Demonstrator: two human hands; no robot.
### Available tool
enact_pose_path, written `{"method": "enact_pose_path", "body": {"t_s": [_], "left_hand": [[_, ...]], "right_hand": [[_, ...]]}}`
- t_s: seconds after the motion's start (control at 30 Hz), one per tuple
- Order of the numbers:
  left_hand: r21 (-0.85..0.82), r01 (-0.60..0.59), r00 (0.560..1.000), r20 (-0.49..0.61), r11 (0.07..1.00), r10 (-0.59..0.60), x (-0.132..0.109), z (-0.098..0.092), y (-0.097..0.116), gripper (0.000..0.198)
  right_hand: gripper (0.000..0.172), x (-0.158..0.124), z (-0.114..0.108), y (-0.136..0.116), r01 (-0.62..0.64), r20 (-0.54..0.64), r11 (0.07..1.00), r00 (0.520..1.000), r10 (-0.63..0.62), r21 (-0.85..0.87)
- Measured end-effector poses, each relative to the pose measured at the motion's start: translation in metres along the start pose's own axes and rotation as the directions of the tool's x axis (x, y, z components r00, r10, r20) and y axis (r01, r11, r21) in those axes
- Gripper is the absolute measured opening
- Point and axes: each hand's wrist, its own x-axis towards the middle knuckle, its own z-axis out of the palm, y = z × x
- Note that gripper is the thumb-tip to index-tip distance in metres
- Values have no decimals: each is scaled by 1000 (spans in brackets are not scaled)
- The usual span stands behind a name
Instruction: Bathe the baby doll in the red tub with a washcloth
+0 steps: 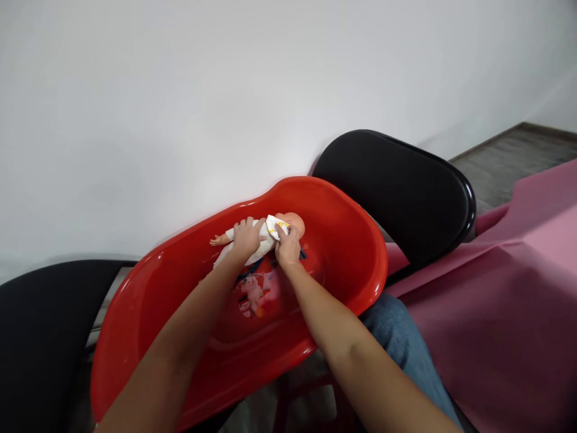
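Bare forearms angle in from both lower corners over glossy red plastic baby tub. Left hand half-closed, curled over white-sleeved vinyl baby doll. Right hand pinched tight on white yellow-printed cloth at doll's chest. Doll lying inside tub, head bare, one small hand out of sleeve, white fabric on torso; lower body unclear. Cartoon print on tub floor. Black padded oval seat beyond rim; pink sheet, blue denim knee at right.
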Motion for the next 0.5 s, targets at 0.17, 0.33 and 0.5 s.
{"method": "enact_pose_path", "body": {"t_s": [0.17, 0.33, 0.5], "left_hand": [[18, 8, 1000, 4, 1000, -8, 2, -1, 1, 66], [47, -12, 1000, -2, 999, 12, 4, 3, 0, 70], [55, -21, 1000, 20, 998, 20, 4, 5, 0, 66]], "right_hand": [[57, 14, -14, 9, -179, -251, 972, 944, 214, 153], [49, 31, -24, 11, -482, -262, 712, 701, 663, 511], [38, 34, -28, 11, -519, -79, 402, 536, 841, 754]]}}
